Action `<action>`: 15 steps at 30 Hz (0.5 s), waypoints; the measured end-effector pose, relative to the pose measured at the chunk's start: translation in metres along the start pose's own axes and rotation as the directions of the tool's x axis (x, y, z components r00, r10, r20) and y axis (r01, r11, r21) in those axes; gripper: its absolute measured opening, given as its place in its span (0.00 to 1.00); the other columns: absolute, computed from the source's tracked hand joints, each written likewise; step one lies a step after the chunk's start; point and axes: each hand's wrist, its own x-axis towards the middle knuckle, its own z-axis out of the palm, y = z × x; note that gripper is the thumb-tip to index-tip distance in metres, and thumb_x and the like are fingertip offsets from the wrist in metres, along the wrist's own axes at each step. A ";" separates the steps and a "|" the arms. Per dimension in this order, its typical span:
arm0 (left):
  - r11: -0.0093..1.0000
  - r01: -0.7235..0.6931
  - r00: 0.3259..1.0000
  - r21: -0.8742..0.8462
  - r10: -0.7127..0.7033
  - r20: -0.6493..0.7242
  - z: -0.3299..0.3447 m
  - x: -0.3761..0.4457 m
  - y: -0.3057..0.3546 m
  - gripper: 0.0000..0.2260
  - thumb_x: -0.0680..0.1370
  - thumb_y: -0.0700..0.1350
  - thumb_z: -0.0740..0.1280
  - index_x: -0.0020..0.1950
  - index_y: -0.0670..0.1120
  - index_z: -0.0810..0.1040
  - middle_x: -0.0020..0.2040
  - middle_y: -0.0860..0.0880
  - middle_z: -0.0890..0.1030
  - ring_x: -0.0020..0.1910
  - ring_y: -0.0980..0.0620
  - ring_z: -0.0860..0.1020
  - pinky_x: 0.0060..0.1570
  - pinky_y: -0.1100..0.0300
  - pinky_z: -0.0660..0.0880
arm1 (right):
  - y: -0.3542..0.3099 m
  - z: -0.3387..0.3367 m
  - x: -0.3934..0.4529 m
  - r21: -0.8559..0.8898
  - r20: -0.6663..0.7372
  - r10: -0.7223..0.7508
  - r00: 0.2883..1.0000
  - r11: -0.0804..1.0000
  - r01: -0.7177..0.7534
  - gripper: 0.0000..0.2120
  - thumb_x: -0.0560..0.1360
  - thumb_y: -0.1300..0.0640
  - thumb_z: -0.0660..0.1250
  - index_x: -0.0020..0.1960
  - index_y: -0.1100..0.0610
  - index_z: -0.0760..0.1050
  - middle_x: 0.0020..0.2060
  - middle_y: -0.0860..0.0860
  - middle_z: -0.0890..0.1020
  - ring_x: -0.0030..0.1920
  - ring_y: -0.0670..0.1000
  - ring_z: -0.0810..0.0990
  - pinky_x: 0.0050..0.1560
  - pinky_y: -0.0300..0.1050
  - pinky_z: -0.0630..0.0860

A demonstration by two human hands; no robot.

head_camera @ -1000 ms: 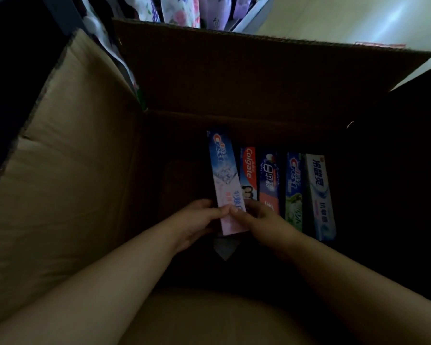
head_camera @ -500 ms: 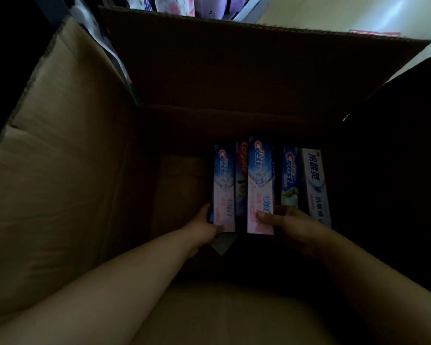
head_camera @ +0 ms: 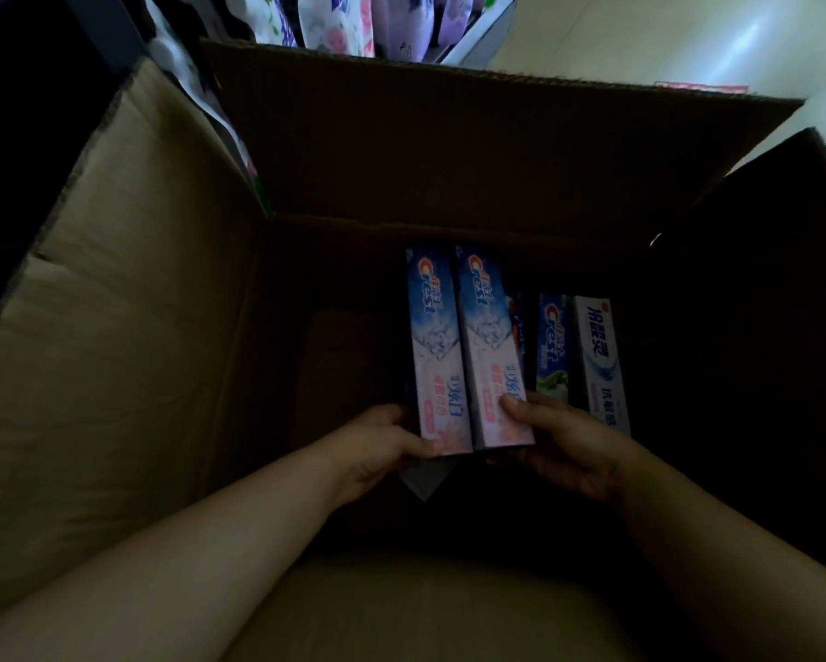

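A large brown corrugated cardboard box (head_camera: 138, 327) fills the view, its four flaps folded outward and its deep inside in shadow. Beyond its far flap, soft packs with a floral print (head_camera: 344, 21) stand in a row on a white shelf (head_camera: 477, 35), and a pale, glossy floor (head_camera: 688, 35) shows at the upper right.

On the box's bottom, toward the right side, long toothpaste cartons lie side by side with their length running away from the person. The left blue-and-pink toothpaste carton (head_camera: 437, 355) and the right blue-and-pink toothpaste carton (head_camera: 489, 351) are lifted above the others, parallel and touching along their long edges. The left hand (head_camera: 382, 446) grips the near end of the left one, its fingers curled round the outer edge and its thumb on the printed face. The right hand (head_camera: 568, 446) holds the near end of the right one, thumb pressed on the face and fingers wrapped below.

Just right of the held pair, lower in the box, lie a dark blue carton (head_camera: 518, 327), mostly covered, then a green-and-blue carton (head_camera: 551, 346) and a white-and-blue carton (head_camera: 599, 360) whose near ends the right hand hides.
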 end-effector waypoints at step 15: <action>0.996 -0.075 0.996 -0.047 0.078 0.048 0.014 -0.018 0.014 0.24 0.70 0.30 0.71 0.63 0.41 0.69 0.61 0.41 0.77 0.61 0.45 0.76 0.65 0.52 0.72 | -0.014 0.006 -0.001 -0.141 0.039 -0.036 0.999 0.989 0.041 0.21 0.68 0.65 0.69 0.58 0.50 0.73 0.41 0.52 0.86 0.44 0.54 0.85 0.48 0.56 0.82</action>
